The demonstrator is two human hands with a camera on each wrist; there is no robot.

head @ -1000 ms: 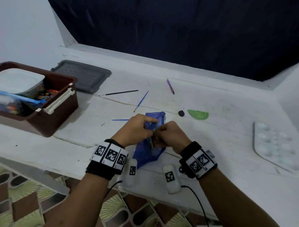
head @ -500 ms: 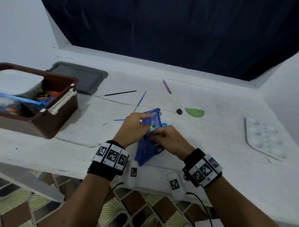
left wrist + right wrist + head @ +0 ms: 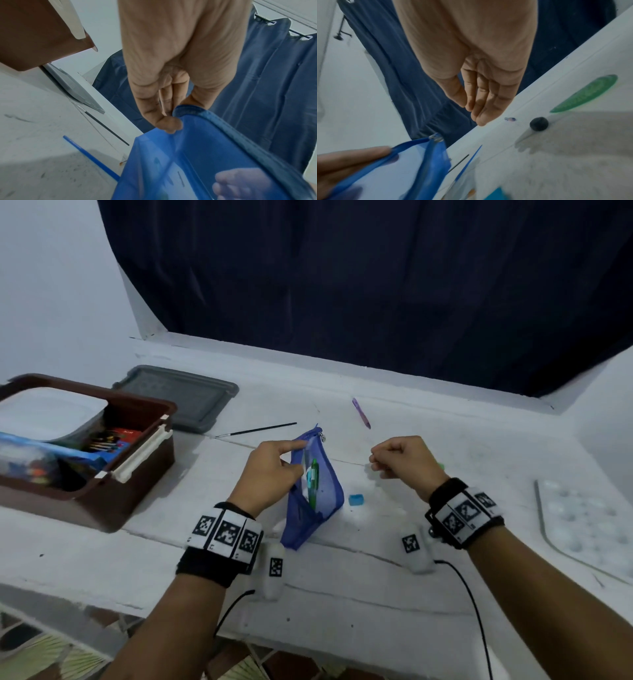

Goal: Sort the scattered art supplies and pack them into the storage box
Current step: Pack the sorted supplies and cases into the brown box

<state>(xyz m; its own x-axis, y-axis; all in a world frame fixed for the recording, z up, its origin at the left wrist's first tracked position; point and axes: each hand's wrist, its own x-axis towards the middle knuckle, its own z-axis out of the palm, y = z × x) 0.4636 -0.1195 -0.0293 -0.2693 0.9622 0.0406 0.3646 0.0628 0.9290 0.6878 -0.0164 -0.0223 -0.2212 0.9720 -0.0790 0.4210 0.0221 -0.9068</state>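
My left hand (image 3: 301, 453) pinches the top rim of a blue mesh pouch (image 3: 322, 501), which stands upright and open on the white table (image 3: 376, 594); the left wrist view shows the pinch (image 3: 173, 121) on the pouch (image 3: 205, 162). A green item (image 3: 313, 481) shows inside it. My right hand (image 3: 376, 465) hovers to the pouch's right with loosely curled fingers and holds nothing (image 3: 474, 112). The brown storage box (image 3: 137, 474) stands at the left, with pencils and packets inside.
On the table lie a small blue block (image 3: 355, 499), a black paintbrush (image 3: 255, 430), a purple pen (image 3: 361, 413), a blue stick (image 3: 91, 157), a black ball (image 3: 538, 123) and a green protractor (image 3: 585, 94). The grey lid (image 3: 185, 395) lies behind the box and a white palette (image 3: 582, 518) at the right.
My right hand has let go of the pouch and moved right. The left hand has raised the pouch upright. The small blue block now shows beside the pouch.
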